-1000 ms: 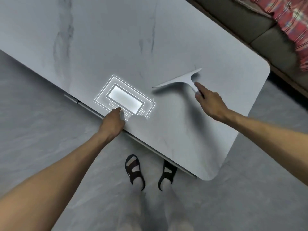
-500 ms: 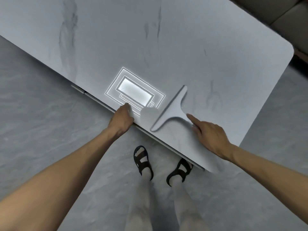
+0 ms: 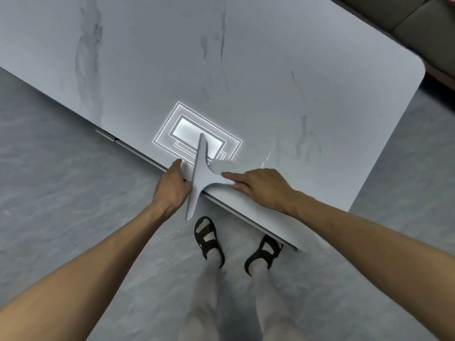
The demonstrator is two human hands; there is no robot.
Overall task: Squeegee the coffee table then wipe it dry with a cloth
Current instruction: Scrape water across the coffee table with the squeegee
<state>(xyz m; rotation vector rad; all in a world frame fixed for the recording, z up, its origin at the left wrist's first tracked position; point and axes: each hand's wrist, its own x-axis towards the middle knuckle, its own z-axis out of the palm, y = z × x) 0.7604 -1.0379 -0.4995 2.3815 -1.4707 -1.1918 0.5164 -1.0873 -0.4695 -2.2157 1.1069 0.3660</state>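
The floor (image 3: 61,193) is grey and mottled and fills the lower and left parts of the view. The tabletop (image 3: 270,70) is pale grey with faint dark veining and a rounded corner at right; its near edge runs diagonally from upper left to lower right. A sofa (image 3: 418,23) in dark fabric sits beyond the far right corner. A bright rectangular light reflection (image 3: 187,129) lies on the tabletop near the near edge.

The person stands at the near edge in light trousers and dark sandals (image 3: 209,238).

The squeegee (image 3: 200,173) is white and T-shaped. Its long blade crosses the near edge, the upper end over the reflection, the lower end overhanging the floor. Its handle points right.

The right hand (image 3: 261,187) holds the handle, index finger extended along it, remaining fingers curled beneath. The left hand (image 3: 172,187) grips the tabletop edge just left of the blade, closed on the edge, close beside the squeegee; contact cannot be determined.
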